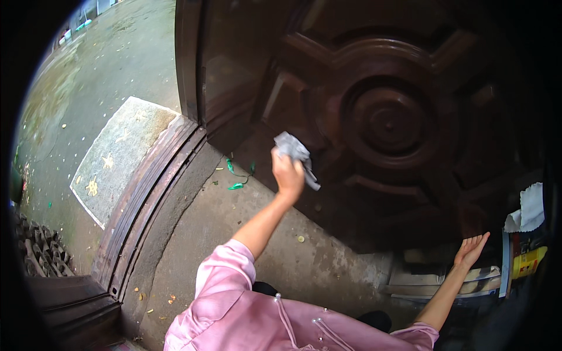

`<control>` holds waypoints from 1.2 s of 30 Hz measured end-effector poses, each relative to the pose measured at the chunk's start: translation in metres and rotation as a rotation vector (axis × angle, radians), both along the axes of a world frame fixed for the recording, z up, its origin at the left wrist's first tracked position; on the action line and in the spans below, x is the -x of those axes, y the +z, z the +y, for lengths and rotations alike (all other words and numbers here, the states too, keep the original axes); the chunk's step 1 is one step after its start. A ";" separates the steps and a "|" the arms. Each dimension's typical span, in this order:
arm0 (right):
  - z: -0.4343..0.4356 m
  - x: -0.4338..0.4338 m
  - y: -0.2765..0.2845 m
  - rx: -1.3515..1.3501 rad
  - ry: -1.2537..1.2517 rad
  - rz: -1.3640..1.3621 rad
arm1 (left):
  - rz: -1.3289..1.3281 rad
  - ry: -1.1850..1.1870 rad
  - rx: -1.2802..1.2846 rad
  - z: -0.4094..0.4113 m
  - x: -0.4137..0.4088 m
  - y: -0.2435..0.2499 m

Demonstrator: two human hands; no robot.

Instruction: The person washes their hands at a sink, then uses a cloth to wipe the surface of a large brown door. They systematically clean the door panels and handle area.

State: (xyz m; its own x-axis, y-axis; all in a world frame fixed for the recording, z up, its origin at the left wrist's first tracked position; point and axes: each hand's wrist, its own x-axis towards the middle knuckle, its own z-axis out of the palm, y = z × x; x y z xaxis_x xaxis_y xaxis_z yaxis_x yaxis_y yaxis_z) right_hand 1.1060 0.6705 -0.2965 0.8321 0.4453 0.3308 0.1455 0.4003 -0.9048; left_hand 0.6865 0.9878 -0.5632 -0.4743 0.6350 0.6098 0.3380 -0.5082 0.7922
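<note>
In the head view my left hand [287, 175] grips a crumpled grey cloth [293, 147] in front of the dark brown panelled door [390, 125]. Whether the cloth presses on the door's surface is hard to tell. Raised mouldings and a round boss decorate the door, which has a glossy finish. Off to the right, my right hand [470, 252] is empty with its fingers extended. Its fingertips meet the dark edge area of the door; exact contact is unclear in the shadow.
A metal threshold [151, 197] crosses the floor at left, with a patterned mat [123, 162] outside it. Green ribbon scraps [235, 186] lie by the door. Stacked wood [41, 250] stands lower left. At right are a white cloth [524, 213] and a yellow container [529, 263].
</note>
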 end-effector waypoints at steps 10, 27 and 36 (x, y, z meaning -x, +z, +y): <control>0.006 -0.002 -0.004 -0.014 -0.046 -0.013 | 0.239 -0.156 -0.352 -0.011 -0.016 0.057; -0.012 -0.028 -0.011 0.004 0.005 -0.003 | 0.492 0.150 -0.278 0.062 0.048 0.116; 0.008 -0.009 -0.013 -0.031 -0.040 -0.013 | 0.102 0.312 -0.267 0.086 0.031 0.130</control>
